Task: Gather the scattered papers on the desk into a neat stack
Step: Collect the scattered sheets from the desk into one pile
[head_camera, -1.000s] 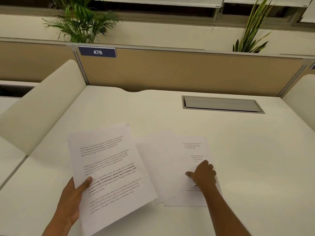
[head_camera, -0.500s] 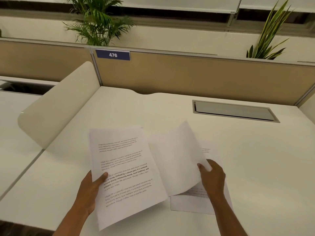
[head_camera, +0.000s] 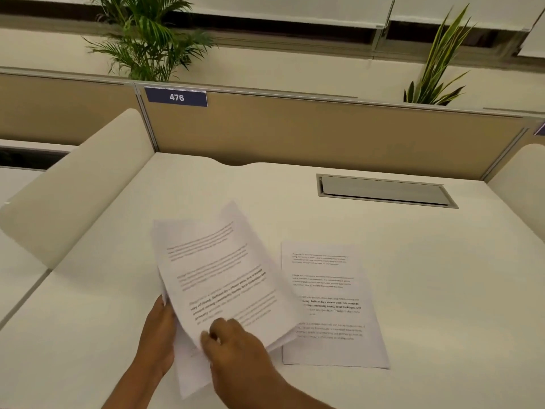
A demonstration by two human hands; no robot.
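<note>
**Second sheet laid onto the held bundle; 1 page left on the desk**

Carried across since half a second ago: blank-backed sheet, then lifted off the desk by the right hand, now on top of the held bundle, leaving 1 loose printed page uncovered. Left hand closed on the bundle's lower left edge, fingers underneath, thumb hidden by the paper. Right hand curled over the near edge, fingertips pressing down, probably to pin the new sheet against the others. Bundle tilted up off the desk, far corners fanned and misaligned, so not yet squared. Gripped low and from both sides, most likely to leave the long edges free for tapping level. Loose page flat, just right of the bundle, its near left corner tucked under it. Remaining, by the look of it: pick up that page, then align.
</note>
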